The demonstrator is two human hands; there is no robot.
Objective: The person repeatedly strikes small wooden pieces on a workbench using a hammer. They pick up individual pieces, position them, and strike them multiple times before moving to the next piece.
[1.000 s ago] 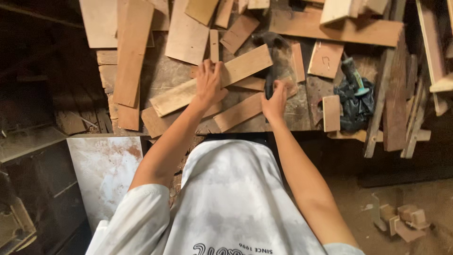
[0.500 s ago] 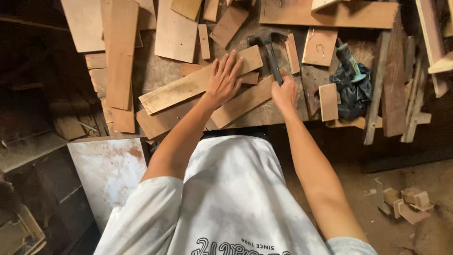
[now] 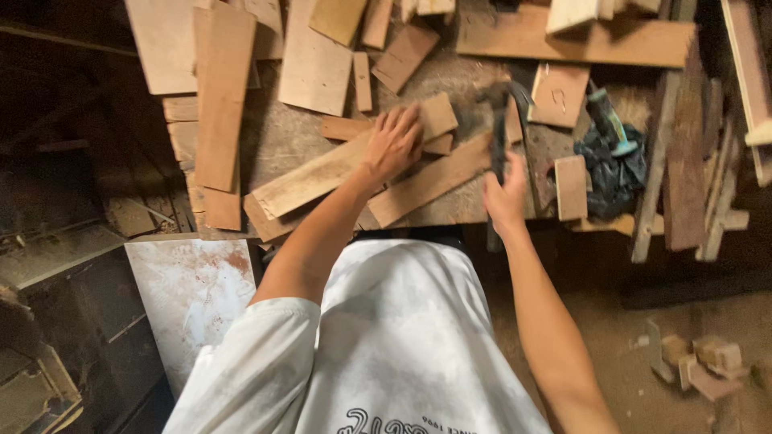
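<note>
A long pale plank (image 3: 338, 165) lies slantwise on the sawdust-strewn workbench (image 3: 281, 137), its lower end near the bench's front edge and its upper end among shorter offcuts. The left hand (image 3: 394, 141) rests flat on its upper part, fingers spread and open, pressing it down. Just right of it a second board (image 3: 430, 181) lies at a like slant. The right hand (image 3: 505, 197) is closed around the handle of a hammer (image 3: 498, 133), whose dark head is blurred above the boards. Farther right sit a small wood block (image 3: 571, 186), a crumpled black bag (image 3: 615, 173) and a green-tipped tube (image 3: 607, 120). A white stained slab (image 3: 189, 293) leans below the bench at left
</note>
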